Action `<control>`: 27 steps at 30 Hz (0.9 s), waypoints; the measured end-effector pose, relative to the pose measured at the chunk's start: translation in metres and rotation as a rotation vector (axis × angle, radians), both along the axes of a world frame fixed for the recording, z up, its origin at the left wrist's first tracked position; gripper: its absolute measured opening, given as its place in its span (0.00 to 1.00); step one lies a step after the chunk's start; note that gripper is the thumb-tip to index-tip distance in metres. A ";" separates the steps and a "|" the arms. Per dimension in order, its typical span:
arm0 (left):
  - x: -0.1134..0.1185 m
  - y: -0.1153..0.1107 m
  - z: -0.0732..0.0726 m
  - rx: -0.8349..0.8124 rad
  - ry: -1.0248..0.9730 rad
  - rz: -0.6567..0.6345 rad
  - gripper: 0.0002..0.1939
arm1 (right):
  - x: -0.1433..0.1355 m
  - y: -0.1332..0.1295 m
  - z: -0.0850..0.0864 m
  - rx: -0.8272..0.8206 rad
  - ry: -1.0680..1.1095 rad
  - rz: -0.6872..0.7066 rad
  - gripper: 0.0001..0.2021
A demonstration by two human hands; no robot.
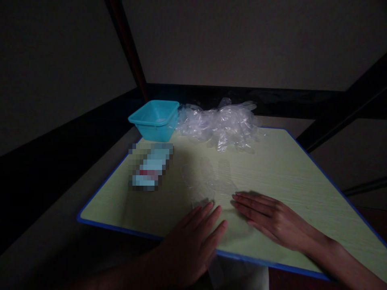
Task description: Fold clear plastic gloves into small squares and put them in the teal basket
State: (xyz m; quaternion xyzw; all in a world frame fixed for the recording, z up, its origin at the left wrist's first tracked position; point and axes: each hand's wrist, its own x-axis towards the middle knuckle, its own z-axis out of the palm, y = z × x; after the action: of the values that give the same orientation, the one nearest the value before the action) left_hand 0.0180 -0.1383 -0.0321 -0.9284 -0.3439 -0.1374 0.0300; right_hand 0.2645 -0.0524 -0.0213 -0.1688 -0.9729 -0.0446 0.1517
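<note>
A clear, thin plastic glove (208,181) lies flat on the table in front of me, its outline faint against the pale top. My left hand (196,237) is at its near end, palm down with fingers stretched out and slightly spread, fingertips at the film's edge. On the other side, my right hand (269,217) rests flat on the table, its straight fingers pointing left and the tips close to the glove's right edge. Neither hand grips anything. Whether the fingertips press on the film is hard to tell.
A heap of crumpled clear plastic gloves (223,123) covers the back of the blue-edged table (296,177). Left of it stands a turquoise plastic basin (154,131) with something small and pale inside. A pixelated flat object (154,165) lies in front of the basin.
</note>
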 end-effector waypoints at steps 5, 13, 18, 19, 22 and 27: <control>-0.003 0.004 -0.001 0.028 0.013 0.118 0.24 | -0.001 0.000 0.003 0.055 -0.039 0.026 0.19; -0.010 0.005 -0.014 0.113 0.032 0.159 0.20 | 0.000 0.003 0.005 0.105 -0.070 0.014 0.20; -0.009 0.004 -0.010 0.120 -0.016 0.159 0.18 | 0.000 0.006 0.007 0.069 -0.059 0.043 0.21; -0.009 0.004 -0.009 0.117 -0.019 0.155 0.18 | 0.000 0.007 0.008 0.056 -0.056 0.047 0.21; -0.008 0.005 -0.008 0.110 -0.020 0.141 0.17 | -0.001 0.009 0.009 0.011 -0.053 0.042 0.21; -0.009 0.005 -0.010 0.088 -0.029 0.152 0.17 | 0.000 0.012 0.007 -0.037 -0.035 0.043 0.20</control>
State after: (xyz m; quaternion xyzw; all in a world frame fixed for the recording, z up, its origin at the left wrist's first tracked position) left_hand 0.0091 -0.1335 -0.0426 -0.8953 -0.4076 -0.1629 0.0761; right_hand 0.2649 -0.0403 -0.0139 -0.1496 -0.9795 -0.0263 0.1325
